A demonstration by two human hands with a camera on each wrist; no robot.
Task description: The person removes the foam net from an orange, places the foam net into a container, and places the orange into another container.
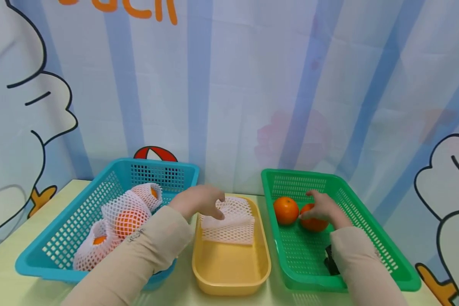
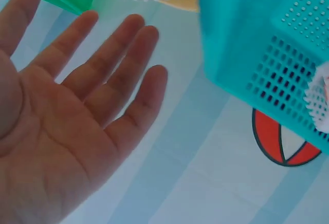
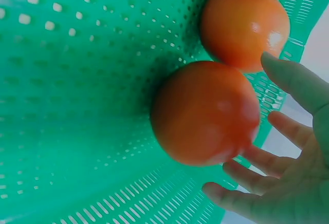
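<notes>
My right hand (image 1: pixel 323 209) reaches down into the green basket (image 1: pixel 287 263), thumb and fingers spread around an orange (image 3: pixel 205 113). In the right wrist view its fingertips (image 3: pixel 234 170) are right at the fruit's side. A second orange (image 1: pixel 286 211) lies next to that one. My left hand (image 1: pixel 199 200) hovers between the blue basket and the yellow tray (image 1: pixel 229 265), with nothing in it; its palm and loosely bent fingers show in the left wrist view. Near its fingertips, white foam net sleeves (image 1: pixel 229 221) lie in the far half of the tray.
The blue basket (image 1: pixel 34 255) at the left contains several oranges in foam nets (image 1: pixel 128 216). A small black object (image 1: pixel 330 261) sits in the green basket, partly behind my right sleeve. A striped cloth with cartoon prints (image 1: pixel 233 93) hangs behind the pale table.
</notes>
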